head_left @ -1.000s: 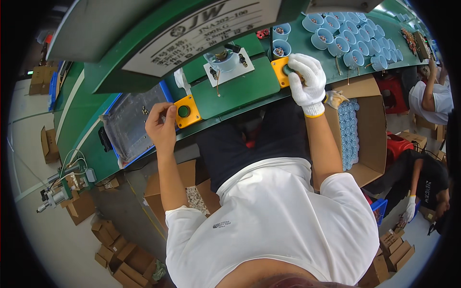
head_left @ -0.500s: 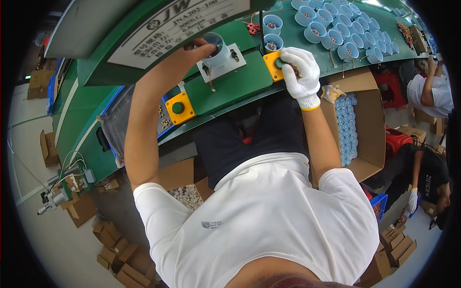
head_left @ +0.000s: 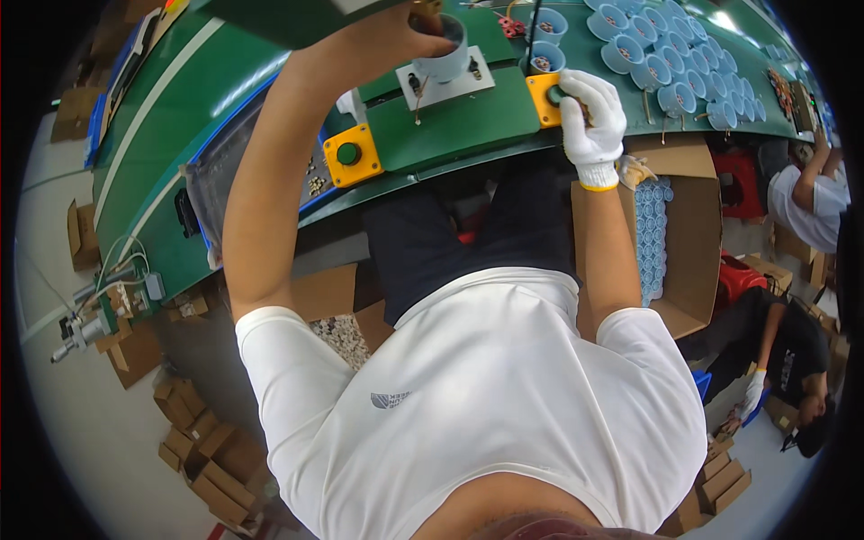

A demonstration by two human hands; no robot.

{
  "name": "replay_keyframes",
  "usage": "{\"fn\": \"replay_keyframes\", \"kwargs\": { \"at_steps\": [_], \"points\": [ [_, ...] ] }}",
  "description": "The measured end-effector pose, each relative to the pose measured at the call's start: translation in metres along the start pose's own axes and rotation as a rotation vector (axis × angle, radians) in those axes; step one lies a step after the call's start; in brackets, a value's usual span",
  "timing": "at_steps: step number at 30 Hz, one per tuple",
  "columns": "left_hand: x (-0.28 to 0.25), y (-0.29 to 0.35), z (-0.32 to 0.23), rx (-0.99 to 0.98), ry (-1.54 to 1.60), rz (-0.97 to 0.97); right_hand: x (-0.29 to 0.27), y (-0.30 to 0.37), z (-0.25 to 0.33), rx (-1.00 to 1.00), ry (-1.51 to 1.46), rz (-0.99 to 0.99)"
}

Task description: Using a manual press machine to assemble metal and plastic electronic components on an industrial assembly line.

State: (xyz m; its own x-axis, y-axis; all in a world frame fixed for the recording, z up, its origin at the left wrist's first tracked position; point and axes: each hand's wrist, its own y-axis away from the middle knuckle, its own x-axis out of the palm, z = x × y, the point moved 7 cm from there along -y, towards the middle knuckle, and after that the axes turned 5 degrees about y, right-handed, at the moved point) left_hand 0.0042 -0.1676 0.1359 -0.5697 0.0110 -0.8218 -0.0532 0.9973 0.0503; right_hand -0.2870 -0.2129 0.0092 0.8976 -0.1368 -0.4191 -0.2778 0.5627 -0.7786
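A light-blue plastic cup stands on a white metal plate fixed to the green machine base. My bare left hand grips the cup at its left rim, with the thumb over its mouth; the other fingers are partly hidden. My right hand wears a white knitted glove. It rests at a yellow button box with a green button, its thumb and fingers apart and nothing plainly held. A second yellow box with a green button sits at the left front of the base.
The green press head overhangs the upper left. Many light-blue cups with small parts crowd the bench at right. A carton of stacked cups stands by my right arm, and a tray lies at left. Co-workers sit at far right.
The view has shifted, so the bench sits higher and the press head shows less. My left hand reaches further over the cup's mouth. My right hand stays at the button box.
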Motion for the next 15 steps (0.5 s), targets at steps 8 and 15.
{"fn": "replay_keyframes", "kwargs": {
  "at_steps": [8,15],
  "points": [
    [0.032,0.141,0.081,0.139,0.087,-0.413,0.000,0.001,0.017,-0.164,0.013,0.025],
    [0.052,0.171,0.084,0.251,-0.219,-0.625,0.009,-0.004,0.026,-0.214,0.104,0.087]
  ]
}}
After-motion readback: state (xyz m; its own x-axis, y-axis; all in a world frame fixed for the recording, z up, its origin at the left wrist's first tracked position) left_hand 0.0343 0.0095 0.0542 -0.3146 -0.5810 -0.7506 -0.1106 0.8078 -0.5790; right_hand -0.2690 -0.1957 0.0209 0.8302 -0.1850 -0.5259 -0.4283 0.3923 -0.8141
